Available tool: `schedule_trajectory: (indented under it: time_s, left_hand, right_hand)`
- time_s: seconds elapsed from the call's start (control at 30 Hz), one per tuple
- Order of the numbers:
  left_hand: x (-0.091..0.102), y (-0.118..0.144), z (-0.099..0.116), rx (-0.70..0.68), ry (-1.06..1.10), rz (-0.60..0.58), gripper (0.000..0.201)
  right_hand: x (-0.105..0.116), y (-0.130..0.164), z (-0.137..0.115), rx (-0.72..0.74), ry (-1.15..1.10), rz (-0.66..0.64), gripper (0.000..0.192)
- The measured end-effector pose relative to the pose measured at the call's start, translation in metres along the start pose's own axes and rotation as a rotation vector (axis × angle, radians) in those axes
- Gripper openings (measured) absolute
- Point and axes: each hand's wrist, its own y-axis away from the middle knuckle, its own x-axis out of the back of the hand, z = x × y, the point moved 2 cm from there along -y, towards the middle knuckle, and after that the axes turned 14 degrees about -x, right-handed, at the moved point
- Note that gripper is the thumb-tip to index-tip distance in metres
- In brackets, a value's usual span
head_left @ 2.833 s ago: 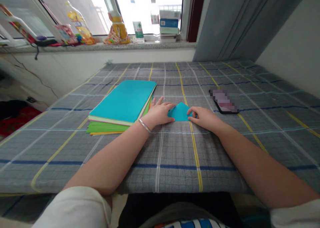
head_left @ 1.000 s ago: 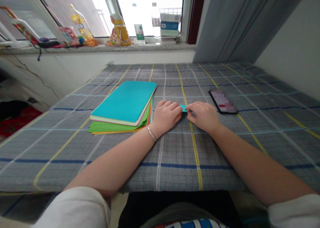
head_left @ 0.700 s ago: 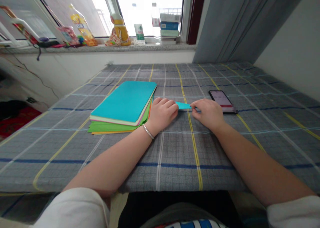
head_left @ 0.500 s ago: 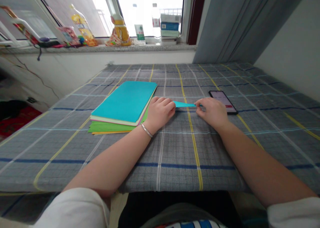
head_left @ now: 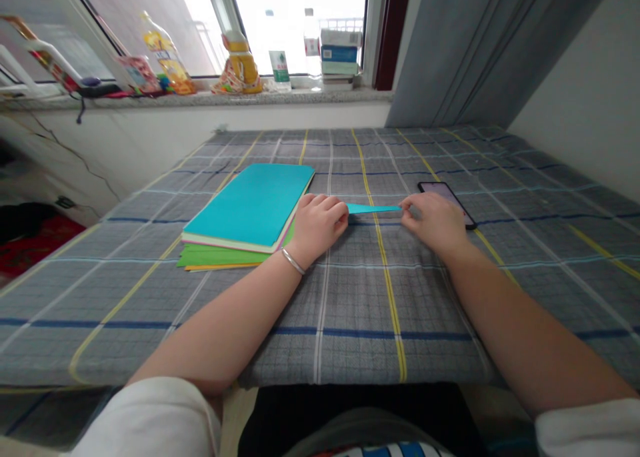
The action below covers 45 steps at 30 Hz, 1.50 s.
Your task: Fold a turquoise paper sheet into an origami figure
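Head view: blue paper [head_left: 373, 209] lies between both hands, long axis running crosswise, its wider end under the curled, gripping fingers of the left hand [head_left: 320, 222], its narrow tip pinched by the right hand [head_left: 436, 222], neither hand nearer.

In front of me, a grey plaid cloth-covered surface [head_left: 355, 297] bears a turquoise-topped stack of coloured paper [head_left: 250, 203] and a black-edged rectangular phone [head_left: 446, 189].
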Motion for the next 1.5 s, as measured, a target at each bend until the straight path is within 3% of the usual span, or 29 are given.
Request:
schedule_trajectory:
  time_s: [0.2,0.3,0.4,0.57,0.73,0.9,1.2,1.5]
  left_hand:
    - [-0.002,0.0,0.001,0.017,0.019,-0.024,0.014]
    - [-0.003,0.0,-0.002,0.054,0.025,-0.002,0.012]
    - [-0.005,-0.001,0.0,0.045,0.044,0.004,0.011]
    - [-0.009,-0.006,0.015,-0.031,0.076,0.019,0.014]
    - [-0.012,-0.01,0.026,-0.096,0.082,0.035,0.015]
    - [-0.011,-0.012,0.027,-0.073,0.105,0.01,0.017]
    - [-0.01,-0.011,0.023,-0.053,0.073,-0.01,0.016]
    - [-0.008,-0.009,0.016,-0.018,0.1,-0.002,0.008]
  right_hand:
    - [0.005,-0.001,0.006,-0.084,-0.023,0.006,0.011]
    - [0.01,0.003,-0.001,-0.12,-0.105,0.08,0.011]
    - [0.014,0.008,-0.02,0.053,-0.174,0.107,0.017]
    - [0.01,0.016,-0.046,0.289,-0.124,0.014,0.014]
    - [0.002,0.019,-0.049,0.216,-0.039,-0.047,0.02]
    - [-0.001,0.021,-0.053,0.241,0.002,-0.094,0.024]
    - [0.001,0.02,-0.052,0.286,0.0,-0.089,0.025]
    - [0.006,0.016,-0.04,0.241,-0.01,-0.073,0.025]
